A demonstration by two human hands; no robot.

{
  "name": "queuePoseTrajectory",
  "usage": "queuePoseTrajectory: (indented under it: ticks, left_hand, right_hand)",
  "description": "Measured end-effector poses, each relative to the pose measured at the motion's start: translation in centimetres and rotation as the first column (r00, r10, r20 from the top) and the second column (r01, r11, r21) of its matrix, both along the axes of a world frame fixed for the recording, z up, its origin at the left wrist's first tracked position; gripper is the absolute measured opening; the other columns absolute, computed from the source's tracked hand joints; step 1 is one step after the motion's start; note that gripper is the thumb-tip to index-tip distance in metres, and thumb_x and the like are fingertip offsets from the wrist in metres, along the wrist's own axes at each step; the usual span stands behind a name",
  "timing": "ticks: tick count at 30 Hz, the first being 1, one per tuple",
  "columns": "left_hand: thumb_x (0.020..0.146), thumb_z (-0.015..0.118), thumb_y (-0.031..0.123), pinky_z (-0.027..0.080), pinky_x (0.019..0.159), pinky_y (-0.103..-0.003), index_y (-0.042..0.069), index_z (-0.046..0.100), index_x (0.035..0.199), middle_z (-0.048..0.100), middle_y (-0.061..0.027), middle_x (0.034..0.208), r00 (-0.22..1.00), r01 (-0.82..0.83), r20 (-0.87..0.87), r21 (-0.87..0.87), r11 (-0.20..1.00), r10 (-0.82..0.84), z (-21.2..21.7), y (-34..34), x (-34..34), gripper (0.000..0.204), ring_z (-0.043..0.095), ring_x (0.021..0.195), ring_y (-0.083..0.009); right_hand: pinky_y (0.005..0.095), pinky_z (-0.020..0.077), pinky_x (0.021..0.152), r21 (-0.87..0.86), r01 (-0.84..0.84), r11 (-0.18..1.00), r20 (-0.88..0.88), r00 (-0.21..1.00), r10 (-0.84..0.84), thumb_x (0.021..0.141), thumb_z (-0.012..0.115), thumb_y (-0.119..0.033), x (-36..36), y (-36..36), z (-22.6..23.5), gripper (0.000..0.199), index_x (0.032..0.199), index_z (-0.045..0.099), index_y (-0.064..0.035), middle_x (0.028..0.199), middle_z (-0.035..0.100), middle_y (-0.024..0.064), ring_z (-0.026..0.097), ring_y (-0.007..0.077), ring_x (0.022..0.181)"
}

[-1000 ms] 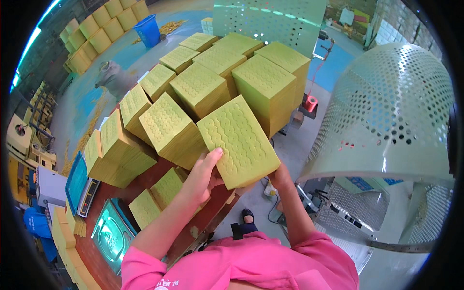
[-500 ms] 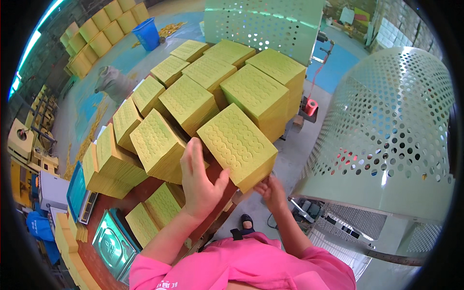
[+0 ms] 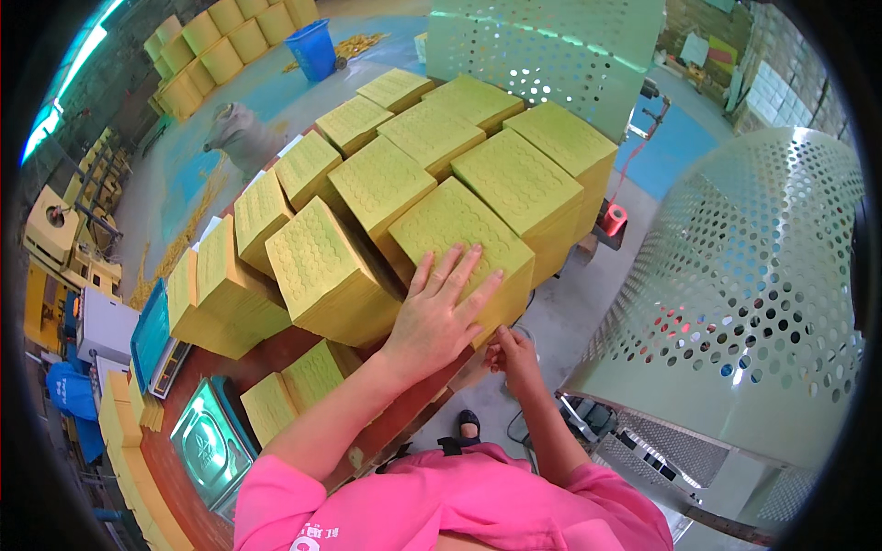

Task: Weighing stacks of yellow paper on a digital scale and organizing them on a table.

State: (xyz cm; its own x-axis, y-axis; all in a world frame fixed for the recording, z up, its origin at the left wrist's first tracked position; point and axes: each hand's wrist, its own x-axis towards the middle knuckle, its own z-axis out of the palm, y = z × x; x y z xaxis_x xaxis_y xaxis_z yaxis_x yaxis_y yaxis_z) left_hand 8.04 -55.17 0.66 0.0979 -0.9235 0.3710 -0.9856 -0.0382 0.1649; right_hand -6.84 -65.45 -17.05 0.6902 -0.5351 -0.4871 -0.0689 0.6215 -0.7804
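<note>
Several thick stacks of yellow paper sheets, pressed with rows of coin-like rings, stand close together on a red table (image 3: 163,459). My left hand (image 3: 430,321) lies on the near right paper stack (image 3: 459,220), fingers spread over its top and the palm against its near side. Below that stack's near corner is my right hand (image 3: 514,358), its fingers curled together; anything in them is too small or hidden to make out. Another paper stack (image 3: 335,262) stands just left of my left hand. Lower paper stacks (image 3: 314,378) lie beside my left forearm.
A scale with a shiny metal pan (image 3: 213,450) sits at the table's left. A large perforated metal cover (image 3: 726,321) bulges at the right, and a perforated panel (image 3: 551,55) stands behind the stacks. Farther off are a blue bin (image 3: 312,50) and a grey sack (image 3: 243,138).
My left hand has moved from the stack's left side onto its top. The near stack now sits tighter against those behind it. My right hand has drawn its fingers in below the corner.
</note>
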Motion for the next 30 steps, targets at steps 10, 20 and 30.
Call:
queuePoseTrajectory:
  ticks: [10,20,30]
  left_hand:
    - [0.077,0.072,0.026,0.025,0.115,-0.055,0.011,0.047,0.142,0.039,-0.0206,0.148,0.998,-0.045,0.045,-0.130,0.991,0.051,-0.8,1.2,0.4,0.071,0.035,0.139,-0.0398]
    - [0.076,0.078,0.022,0.030,0.115,-0.053,0.004,0.043,0.141,0.031,-0.0243,0.153,0.942,-0.249,-0.295,-0.309,0.918,0.157,-0.3,20.3,-4.1,0.076,0.030,0.142,-0.0423]
    - [0.083,0.072,0.018,0.050,0.096,-0.043,0.003,0.058,0.126,0.049,-0.0170,0.142,0.512,-0.859,-0.419,-0.265,0.438,0.750,-2.5,53.3,-15.9,0.047,0.056,0.121,-0.0352]
  right_hand:
    - [0.0262,0.0330,0.046,0.077,0.073,0.994,0.061,0.995,-0.078,0.098,0.059,-0.037,1.1,1.8,-1.0,0.029,0.083,0.059,-0.0118,0.062,0.046,-0.0048,0.042,0.0086,0.050]
    - [0.0261,0.0328,0.044,0.093,-0.500,0.861,0.256,0.848,0.465,0.099,0.051,-0.036,-0.3,17.5,4.4,0.026,0.102,0.057,-0.0102,0.066,0.040,-0.0027,0.039,0.0099,0.053]
    - [0.0317,0.0448,0.052,-0.043,-0.969,0.244,0.524,0.186,0.831,0.097,0.058,-0.030,4.0,43.3,7.0,0.032,0.086,0.057,0.0009,0.065,0.052,0.0085,0.054,0.0209,0.056]
